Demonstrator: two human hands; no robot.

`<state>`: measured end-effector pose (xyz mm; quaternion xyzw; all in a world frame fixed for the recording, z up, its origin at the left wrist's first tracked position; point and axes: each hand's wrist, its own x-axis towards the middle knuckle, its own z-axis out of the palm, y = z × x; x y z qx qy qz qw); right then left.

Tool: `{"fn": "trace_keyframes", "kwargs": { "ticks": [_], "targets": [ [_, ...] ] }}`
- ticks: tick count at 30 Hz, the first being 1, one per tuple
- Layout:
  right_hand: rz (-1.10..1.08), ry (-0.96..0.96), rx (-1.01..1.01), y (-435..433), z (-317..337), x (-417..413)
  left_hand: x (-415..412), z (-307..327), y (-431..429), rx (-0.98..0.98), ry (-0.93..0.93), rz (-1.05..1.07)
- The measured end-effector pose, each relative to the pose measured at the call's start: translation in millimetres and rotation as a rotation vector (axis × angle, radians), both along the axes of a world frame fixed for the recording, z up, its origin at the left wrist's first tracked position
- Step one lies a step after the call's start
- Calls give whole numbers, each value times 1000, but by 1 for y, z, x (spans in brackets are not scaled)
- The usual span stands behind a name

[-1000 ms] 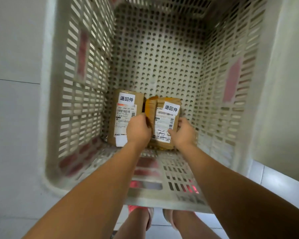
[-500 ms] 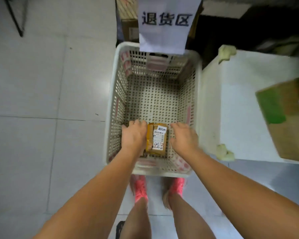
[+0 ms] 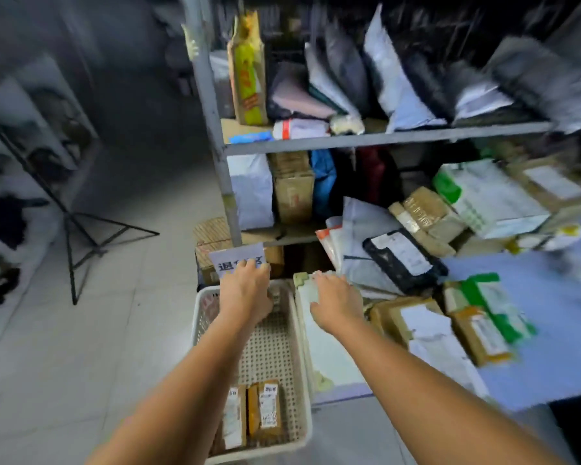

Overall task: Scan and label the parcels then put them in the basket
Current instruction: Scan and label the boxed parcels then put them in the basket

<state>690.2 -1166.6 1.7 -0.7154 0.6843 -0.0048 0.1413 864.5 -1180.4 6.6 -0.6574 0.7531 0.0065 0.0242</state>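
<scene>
Two brown labelled parcels (image 3: pixel 250 416) lie side by side in the basket (image 3: pixel 301 380).

An off-white perforated plastic basket (image 3: pixel 202 317) has matt, moulded walls. Inside lie two brown cardboard parcels (image 3: pixel 264 411), their dull card banded with shinier tape and faced with white paper labels. Beside the basket, a white tabletop (image 3: pixel 329 360) looks smooth and matt. A grey metal shelf rack (image 3: pixel 212 112) has a flat, scuffed painted finish. It carries grey and white plastic mailer bags (image 3: pixel 393 82), thin, creased and faintly glossy, and brown taped cardboard boxes (image 3: pixel 426 213). A white paper sign (image 3: pixel 228 258) is flat and matt. The pale tiled floor (image 3: pixel 81 347) is smooth with a soft sheen. A black metal tripod stand (image 3: pixel 70 260) looks thin and dull.
</scene>
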Motion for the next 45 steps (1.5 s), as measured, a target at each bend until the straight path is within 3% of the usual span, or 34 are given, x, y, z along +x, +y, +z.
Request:
{"fn": "trace_keyframes", "kwargs": {
  "ticks": [7,12,18,27,31,36,39,45],
  "targets": [
    [6,-18,-118,34,90,-156,-154,80,55,-100,125,10],
    [-60,-28,-144,57,122,-279,-267,106,65,-146,77,-58],
    [-113,-6,-140,44,137,-401,-393,119,33,-120,12,-149],
    [-182,34,-32,-38,112,-559,-547,83,-75,-34,105,-239],
    [-317,-80,-50,-82,103,-619,-602,70,-116,25,198,-218],
    [-495,-313,-133,-144,89,-687,-669,57,-152,116,481,-27],
    [-541,-440,-148,-186,73,-721,-705,53,-174,104,533,60],
    [-441,-628,133,-246,44,-764,-769,59,-197,125,578,289]
  ]
}}
